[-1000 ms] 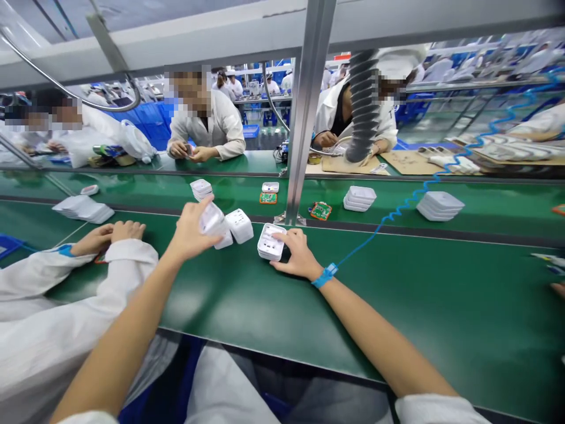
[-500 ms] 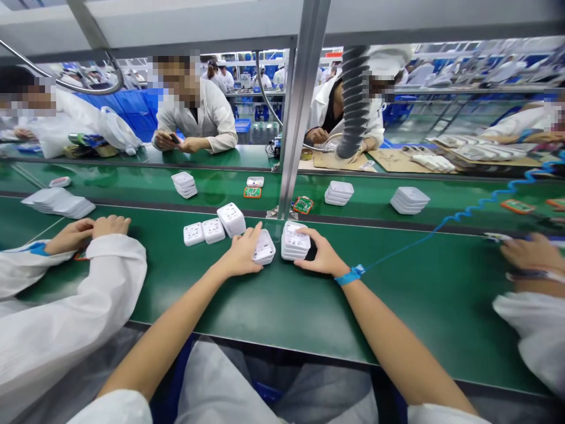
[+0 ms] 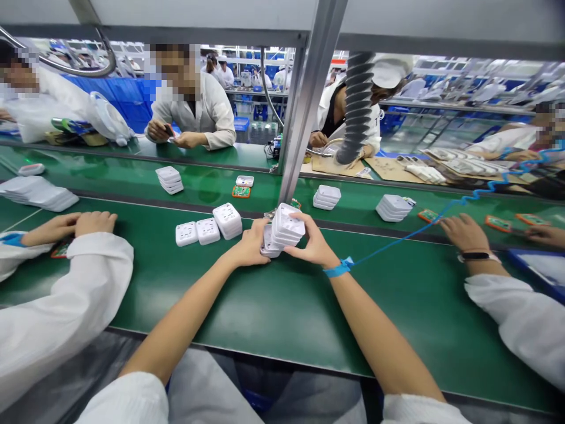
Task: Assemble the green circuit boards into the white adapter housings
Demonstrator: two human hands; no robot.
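My right hand [image 3: 314, 242], with a blue wrist strap [image 3: 339, 268], grips a stack of white square plastic housings [image 3: 286, 231] between thumb and fingers. The stack is tilted and sits over a lower white plastic housing [image 3: 267, 242]. My left hand [image 3: 251, 244] is closed around that lower housing's left side; part of it is hidden by the fingers and the stack. Left of my hands stand a short stack of white housings [image 3: 227, 221] and two lower white pieces, a nearer one [image 3: 208, 231] and one further left [image 3: 186, 234], on the green surface.
A metal post [image 3: 304, 106] rises just behind my hands. More housing stacks [image 3: 327, 197] and an orange-edged circuit board [image 3: 241, 191] lie on the green strip beyond. A blue coiled cord [image 3: 481, 191] runs rightward from my strap. Co-workers' arms [image 3: 95, 277] flank me on both sides.
My right hand has lifted its stack and brought it left, over the housing at my left hand. On the right, a co-worker's hand has moved forward and left toward the circuit boards.
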